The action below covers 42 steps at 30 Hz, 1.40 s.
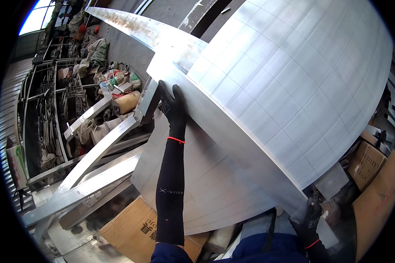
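Observation:
A long, narrow silver metal strip [232, 136] slants from upper left to lower right in front of me, along the edge of a wide metal sheet [294, 74] marked with a grid of lines. My left hand [174, 109], in a black glove, grips the strip near its upper left end, thumb on its face; some fingers are hidden. At the lower right end, my right hand [307, 221], also gloved in black, is closed around the strip's corner. Under the strip hangs a broad curved grey sheet [206, 188].
Metal bars [87, 188] jut out at the left, beside racks [52, 109] crowded with sacks and scrap. A flattened cardboard box [127, 223] lies below my left arm. More cardboard [368, 164] stands at the right. A tapering metal piece [136, 26] extends toward the far left.

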{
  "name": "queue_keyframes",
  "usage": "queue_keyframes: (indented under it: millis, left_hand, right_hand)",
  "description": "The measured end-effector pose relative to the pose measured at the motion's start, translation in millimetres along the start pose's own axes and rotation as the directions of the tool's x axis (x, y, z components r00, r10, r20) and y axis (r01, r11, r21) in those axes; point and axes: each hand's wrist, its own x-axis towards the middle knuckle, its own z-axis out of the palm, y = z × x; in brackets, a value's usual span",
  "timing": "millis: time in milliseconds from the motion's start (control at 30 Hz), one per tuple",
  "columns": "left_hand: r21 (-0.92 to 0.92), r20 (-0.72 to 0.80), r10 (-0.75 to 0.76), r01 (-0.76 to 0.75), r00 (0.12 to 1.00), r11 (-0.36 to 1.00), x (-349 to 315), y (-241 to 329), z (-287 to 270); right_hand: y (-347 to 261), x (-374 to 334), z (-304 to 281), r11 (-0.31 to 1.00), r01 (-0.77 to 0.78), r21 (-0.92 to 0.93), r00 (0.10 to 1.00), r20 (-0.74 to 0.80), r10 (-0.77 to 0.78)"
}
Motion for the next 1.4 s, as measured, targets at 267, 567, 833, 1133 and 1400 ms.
queue_keyframes:
  millis: [267,567,833,1133,1400]
  left_hand:
    - [0.337,0.031,0.206,-0.205,0.978,0.919,13.6,-49.0,21.6]
    - [0.071,0.055,0.136,-0.14,0.989,0.988,19.1,-26.6,12.6]
    - [0.09,0.047,0.225,-0.228,0.973,0.969,24.5,-45.3,5.8]
    - [0.011,0.143,0.101,-0.103,0.985,0.995,20.4,-26.1,3.1]
    - [0.031,0.119,0.1,-0.105,0.988,0.994,15.5,-16.1,2.2]
  right_hand:
    - [-7.2,14.2,-4.0,0.992,0.121,0.018,0.987,-0.105,-0.119]
    - [-19.0,31.1,-24.5,0.999,0.007,0.05,0.992,-0.123,-0.001]
    - [-28.8,35.1,-30.9,0.998,-0.007,0.066,0.997,-0.08,0.012]
    - [-27.3,37.3,-31.8,0.998,-0.017,0.065,0.997,-0.074,0.022]
    - [-17.4,24.9,-20.9,0.999,0.018,0.036,0.999,-0.041,-0.017]
